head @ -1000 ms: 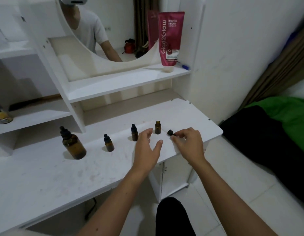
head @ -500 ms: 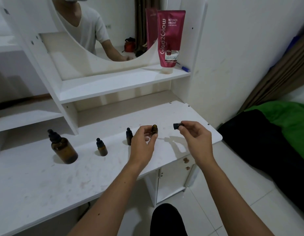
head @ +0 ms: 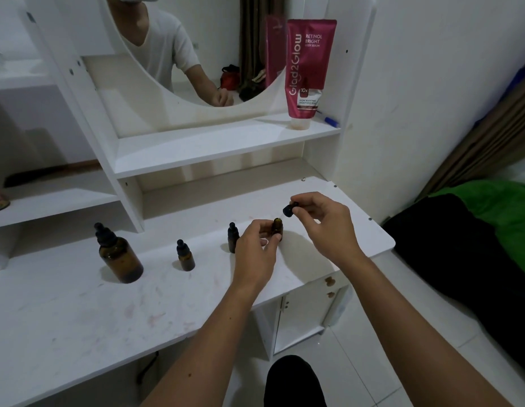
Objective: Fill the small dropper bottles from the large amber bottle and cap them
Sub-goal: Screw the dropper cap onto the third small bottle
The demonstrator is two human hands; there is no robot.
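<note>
Two hands work together: left hand [head: 256, 248] holds the open bottle [head: 277, 229] steady; right hand [head: 325, 220] pinches its cap [head: 288, 210] just above.

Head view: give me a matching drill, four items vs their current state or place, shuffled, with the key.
Items
1. large amber bottle
2. open small bottle
3. dropper cap
4. pink tube

States
A. pinched in the right hand, off its bottle
B. standing on the upper shelf
C. held in the left hand, no cap on
D. standing capped at the left of the desk

Pairs: 1-D, 2-C, 3-A, 4-B
</note>
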